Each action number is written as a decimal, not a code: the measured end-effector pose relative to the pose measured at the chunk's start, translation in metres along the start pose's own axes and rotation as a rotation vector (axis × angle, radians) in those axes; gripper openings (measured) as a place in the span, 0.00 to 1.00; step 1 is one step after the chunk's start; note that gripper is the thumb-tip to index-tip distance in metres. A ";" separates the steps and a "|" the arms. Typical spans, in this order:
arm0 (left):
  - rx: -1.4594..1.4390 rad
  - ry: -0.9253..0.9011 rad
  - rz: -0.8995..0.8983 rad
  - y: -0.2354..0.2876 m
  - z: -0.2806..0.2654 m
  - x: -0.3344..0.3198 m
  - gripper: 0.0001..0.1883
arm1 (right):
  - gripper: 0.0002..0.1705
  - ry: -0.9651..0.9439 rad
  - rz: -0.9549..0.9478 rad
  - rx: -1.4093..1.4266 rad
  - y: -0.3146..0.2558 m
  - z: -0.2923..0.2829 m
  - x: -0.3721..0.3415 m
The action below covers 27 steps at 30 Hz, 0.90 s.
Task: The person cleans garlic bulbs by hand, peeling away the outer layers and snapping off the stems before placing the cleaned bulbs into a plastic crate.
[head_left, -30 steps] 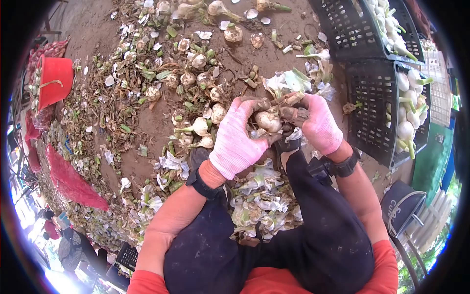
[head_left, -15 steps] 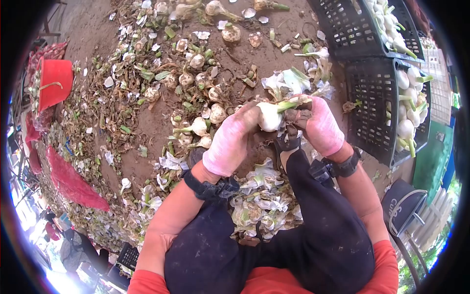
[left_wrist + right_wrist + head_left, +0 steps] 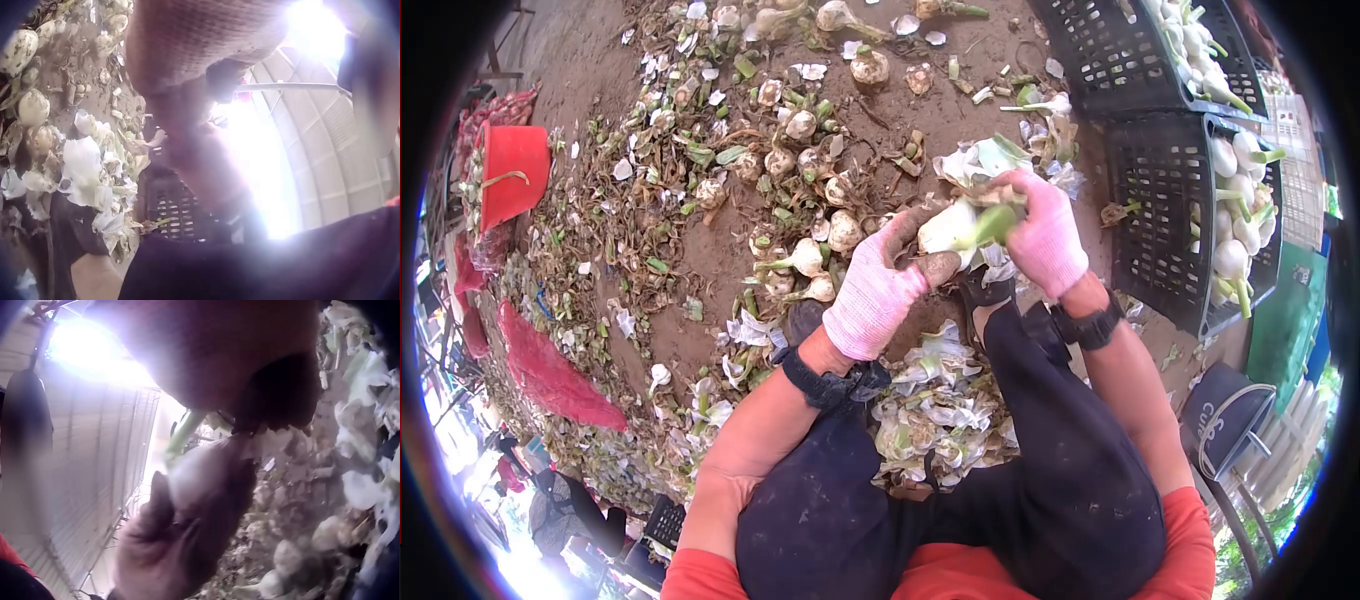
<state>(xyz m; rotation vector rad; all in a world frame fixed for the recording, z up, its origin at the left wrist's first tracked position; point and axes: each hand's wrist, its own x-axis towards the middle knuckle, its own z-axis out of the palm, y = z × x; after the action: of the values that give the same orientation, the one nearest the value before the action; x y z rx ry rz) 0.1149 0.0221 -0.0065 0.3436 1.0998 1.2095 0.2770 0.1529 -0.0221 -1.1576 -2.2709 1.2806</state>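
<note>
Between the two pink-gloved hands is a garlic bulb point(image 3: 945, 230), white and peeled-looking, its green stalk point(image 3: 992, 226) pointing right. My left hand point(image 3: 882, 290) grips the bulb from the left between thumb and fingers, the glove's fingertips brown with dirt. On the stalk side, my right hand point(image 3: 1048, 235) has its fingers curled on loose, pale garlic skin point(image 3: 998, 190). In the right wrist view the bulb point(image 3: 203, 478) sits in the left hand point(image 3: 169, 550), below the dark underside of the right hand point(image 3: 219, 356). Glare washes out much of the left wrist view.
Unpeeled garlic bulbs point(image 3: 843, 232) and skins litter the muddy ground ahead and left. Black crates point(image 3: 1160, 215) of white garlic stand at right. A skin pile point(image 3: 940, 420) lies between the legs. A red bucket point(image 3: 512, 170) and red netting point(image 3: 550, 370) are at left.
The dirty outer skin has come off the bulb, baring white. The bulb's stalk has swung to the right, and the right hand has moved up slightly with skin in its fingers.
</note>
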 end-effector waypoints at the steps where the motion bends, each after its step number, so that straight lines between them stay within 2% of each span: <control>1: 0.030 -0.026 -0.024 0.002 0.001 -0.001 0.40 | 0.15 0.057 0.038 -0.089 0.013 0.005 0.004; 3: 0.060 -0.051 -0.047 0.005 0.004 -0.005 0.39 | 0.14 0.159 0.096 -0.218 0.040 0.008 0.014; 5: 0.087 -0.134 -0.032 0.009 0.006 -0.010 0.37 | 0.20 0.101 0.047 -0.325 0.049 -0.007 0.015; 6: 0.134 -0.150 -0.023 0.014 0.007 -0.010 0.37 | 0.20 0.100 0.048 -0.326 0.047 -0.009 0.014; 8: 0.041 -0.131 -0.004 0.010 0.010 -0.008 0.37 | 0.29 0.060 -0.252 -0.380 0.033 -0.024 0.009; 9: -0.050 -0.108 0.010 0.008 0.010 -0.008 0.38 | 0.29 0.057 -0.254 -0.381 0.021 -0.030 0.007; 11: -0.041 -0.116 0.016 0.007 0.006 -0.005 0.38 | 0.34 -0.135 -0.034 0.128 -0.014 -0.043 0.002; 12: -0.030 -0.128 0.021 0.007 0.005 -0.005 0.38 | 0.29 -0.259 0.158 0.231 -0.035 -0.054 -0.002; 13: -0.030 -0.129 0.021 0.009 0.006 -0.005 0.38 | 0.29 -0.258 0.159 0.231 -0.045 -0.054 -0.004; 15: -0.029 -0.075 -0.059 0.013 0.008 -0.007 0.38 | 0.22 -0.294 -0.048 0.144 -0.058 -0.049 -0.006; 16: -0.029 -0.076 -0.060 0.012 0.007 -0.007 0.38 | 0.16 -0.235 -0.098 0.100 -0.057 -0.043 -0.006; 19: -0.103 -0.067 -0.058 0.003 0.003 -0.006 0.37 | 0.14 -0.229 -0.069 0.059 -0.060 -0.038 -0.008; 21: -0.326 -0.133 -0.089 -0.001 0.002 -0.007 0.36 | 0.12 -0.242 -0.031 0.032 -0.065 -0.042 -0.011; 24: -0.442 -0.138 -0.158 0.002 0.006 -0.009 0.37 | 0.11 -0.233 -0.041 0.023 -0.064 -0.042 -0.014; 27: -0.427 -0.122 -0.172 0.001 0.004 -0.010 0.37 | 0.12 -0.203 -0.080 0.009 -0.063 -0.036 -0.017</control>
<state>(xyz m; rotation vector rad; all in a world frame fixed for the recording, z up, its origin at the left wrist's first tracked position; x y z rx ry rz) 0.1180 0.0154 0.0014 -0.0064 0.7256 1.2161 0.2773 0.1436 0.0515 -0.9617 -2.4233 1.4331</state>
